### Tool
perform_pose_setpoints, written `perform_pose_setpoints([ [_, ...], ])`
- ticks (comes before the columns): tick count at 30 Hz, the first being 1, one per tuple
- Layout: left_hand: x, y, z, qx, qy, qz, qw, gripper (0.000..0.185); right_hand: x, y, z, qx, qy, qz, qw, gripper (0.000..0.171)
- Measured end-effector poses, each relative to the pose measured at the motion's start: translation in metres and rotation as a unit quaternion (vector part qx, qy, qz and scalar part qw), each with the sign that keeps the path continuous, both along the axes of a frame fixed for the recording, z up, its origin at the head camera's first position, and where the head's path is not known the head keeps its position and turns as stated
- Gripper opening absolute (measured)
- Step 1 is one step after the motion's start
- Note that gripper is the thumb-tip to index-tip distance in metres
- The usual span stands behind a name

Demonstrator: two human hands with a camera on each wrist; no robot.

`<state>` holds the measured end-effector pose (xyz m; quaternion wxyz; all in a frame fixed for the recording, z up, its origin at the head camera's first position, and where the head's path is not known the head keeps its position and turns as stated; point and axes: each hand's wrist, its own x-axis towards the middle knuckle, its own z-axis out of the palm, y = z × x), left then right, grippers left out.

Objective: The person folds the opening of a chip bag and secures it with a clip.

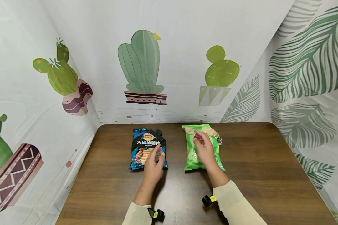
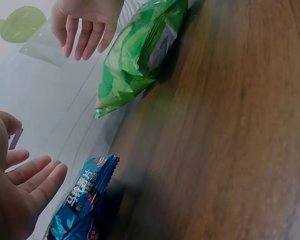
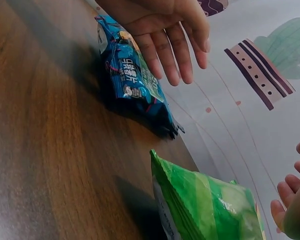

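Two glossy chip bags lie apart on one brown wooden bench (image 1: 259, 162): a blue-and-black packet (image 1: 144, 149) to the left, a bright green packet (image 1: 191, 150) to the right. One left hand (image 1: 154, 164) and one right hand (image 1: 205, 150) hover above them respectively, fingers loosely extended, empty.

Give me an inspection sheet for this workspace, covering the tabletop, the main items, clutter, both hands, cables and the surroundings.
Surface: brown wood-grain table, glossy near its front.
Main items: blue-and-black chip bag on the left, green chip bag on the right, lying apart.
Clutter: a dark piece at the blue-and-black chip bag's top right corner; cannot tell what it is.
Left hand: over the blue-and-black chip bag, fingers relaxed, gripping nothing.
Right hand: over the green chip bag, fingers relaxed, gripping nothing.
Cables: nothing seen.
Surroundings: white cloth with cactus and leaf prints.
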<state>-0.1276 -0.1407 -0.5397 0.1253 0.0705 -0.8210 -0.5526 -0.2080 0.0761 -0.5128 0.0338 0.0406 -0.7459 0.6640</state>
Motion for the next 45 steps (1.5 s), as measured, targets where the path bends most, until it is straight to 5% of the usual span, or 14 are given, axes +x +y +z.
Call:
perform_pose_setpoints([
  [13,-0.007,0.01,-0.005,0.001,0.024,-0.027,0.9993,0.046,-0.003,0.012,-0.005,0.006,-0.049,-0.009,0.999,0.045],
  [33,-0.025,0.031,-0.014,0.014,0.011,-0.054,0.9984,0.049,-0.002,0.023,-0.015,0.037,0.015,-0.051,0.998,0.042],
  [45,-0.027,0.036,-0.015,0.015,-0.016,-0.077,0.9968,0.052,0.003,0.034,-0.021,0.095,-0.001,-0.072,0.993,0.045],
])
